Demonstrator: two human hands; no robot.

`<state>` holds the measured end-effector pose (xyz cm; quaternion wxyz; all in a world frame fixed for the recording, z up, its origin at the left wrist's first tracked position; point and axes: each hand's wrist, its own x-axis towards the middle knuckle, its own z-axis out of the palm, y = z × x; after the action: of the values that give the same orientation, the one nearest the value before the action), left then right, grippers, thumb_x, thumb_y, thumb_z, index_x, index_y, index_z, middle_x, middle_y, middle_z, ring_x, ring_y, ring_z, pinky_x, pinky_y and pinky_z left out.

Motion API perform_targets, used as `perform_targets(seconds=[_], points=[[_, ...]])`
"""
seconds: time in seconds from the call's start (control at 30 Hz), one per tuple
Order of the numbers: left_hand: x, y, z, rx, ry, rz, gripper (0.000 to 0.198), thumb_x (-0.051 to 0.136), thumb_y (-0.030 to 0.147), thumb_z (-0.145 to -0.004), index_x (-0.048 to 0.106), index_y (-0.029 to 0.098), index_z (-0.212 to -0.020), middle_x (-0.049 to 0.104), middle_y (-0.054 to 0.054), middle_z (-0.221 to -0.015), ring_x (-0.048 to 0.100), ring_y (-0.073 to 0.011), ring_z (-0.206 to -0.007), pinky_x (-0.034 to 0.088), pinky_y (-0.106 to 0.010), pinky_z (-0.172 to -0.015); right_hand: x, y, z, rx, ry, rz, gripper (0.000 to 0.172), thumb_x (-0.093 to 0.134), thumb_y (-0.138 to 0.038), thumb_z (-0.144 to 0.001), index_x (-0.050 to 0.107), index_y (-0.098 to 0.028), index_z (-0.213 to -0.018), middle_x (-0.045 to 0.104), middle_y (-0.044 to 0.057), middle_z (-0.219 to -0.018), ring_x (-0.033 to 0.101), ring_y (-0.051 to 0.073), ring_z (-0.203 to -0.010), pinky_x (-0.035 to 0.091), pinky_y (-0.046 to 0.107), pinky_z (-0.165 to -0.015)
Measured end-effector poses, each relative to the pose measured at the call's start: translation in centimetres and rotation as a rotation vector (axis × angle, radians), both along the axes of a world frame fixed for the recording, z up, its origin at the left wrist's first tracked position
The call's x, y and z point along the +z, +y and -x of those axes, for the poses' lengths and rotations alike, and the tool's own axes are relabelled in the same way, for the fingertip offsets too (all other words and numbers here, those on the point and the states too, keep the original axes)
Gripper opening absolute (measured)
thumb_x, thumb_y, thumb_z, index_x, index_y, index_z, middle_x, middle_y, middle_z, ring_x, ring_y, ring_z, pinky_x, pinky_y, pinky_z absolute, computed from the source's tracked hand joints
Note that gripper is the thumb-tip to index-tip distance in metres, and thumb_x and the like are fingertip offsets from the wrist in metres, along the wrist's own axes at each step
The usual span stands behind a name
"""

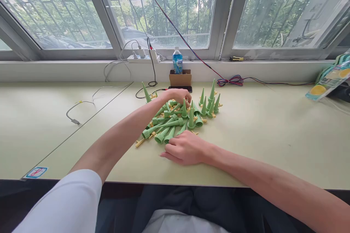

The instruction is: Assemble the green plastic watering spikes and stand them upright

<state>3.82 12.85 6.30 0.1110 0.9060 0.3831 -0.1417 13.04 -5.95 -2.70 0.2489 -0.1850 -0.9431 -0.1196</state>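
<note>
A loose pile of green plastic plant-watering spikes (161,129), hollow and ribbed at the wide end, lies on the table with small yellow pieces (140,143) among them. My left hand (182,96) reaches across to the pile's far side. Its fingers curl down and together behind an upright green spike (184,110); whatever they grip is hidden. My right hand (187,148) rests on the table at the pile's near edge, beside the open ends of some spikes. Its fingers are loosely bent, with the thumb stretched out to the left.
Several upright spikes (210,103) with yellow pieces stand right of the pile. Behind are a phone (188,89), a cardboard box (180,79) and a blue bottle (177,62). A power strip (144,59), cables (232,81) and a packaged item (325,83) lie farther out.
</note>
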Motion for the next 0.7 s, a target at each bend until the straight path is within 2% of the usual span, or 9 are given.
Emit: perform_targets(seconds=[0.17,0.37,0.7], points=[[0.1,-0.1,0.2,0.036,0.021,-0.015,0.044,0.065,0.048,-0.072,0.072,0.020,-0.105,0.070,-0.008,-0.103,0.061,-0.0223,-0.087,0.044,-0.028,-0.070,0.0,0.0,0.0,-0.003,-0.024,0.019,0.049,0.031,-0.041,-0.104,0.054,-0.016,-0.068,0.052,0.000,-0.055,0.037,0.008,-0.045,0.014,0.030,-0.050],[0.2,-0.6,0.5,0.062,0.073,-0.040,0.051,0.066,0.053,-0.071,0.069,0.023,-0.113,0.067,-0.009,-0.118,0.062,-0.0223,-0.091,0.047,-0.029,-0.077,0.0,0.0,-0.1,0.001,-0.029,0.019,0.050,0.030,-0.041,-0.104,0.054,-0.015,-0.069,0.052,0.000,-0.056,0.037,0.008,-0.045,0.014,0.030,-0.050],[-0.2,-1.3,1.2,0.080,0.034,-0.059,0.045,0.066,0.049,-0.072,0.071,0.027,-0.111,0.068,-0.007,-0.118,0.062,-0.0231,-0.092,0.049,-0.030,-0.080,0.1,-0.1,0.0,0.008,0.032,-0.052,0.048,0.034,-0.038,-0.103,0.051,-0.016,-0.064,0.047,-0.002,-0.051,0.034,0.008,-0.044,0.014,0.029,-0.049]])
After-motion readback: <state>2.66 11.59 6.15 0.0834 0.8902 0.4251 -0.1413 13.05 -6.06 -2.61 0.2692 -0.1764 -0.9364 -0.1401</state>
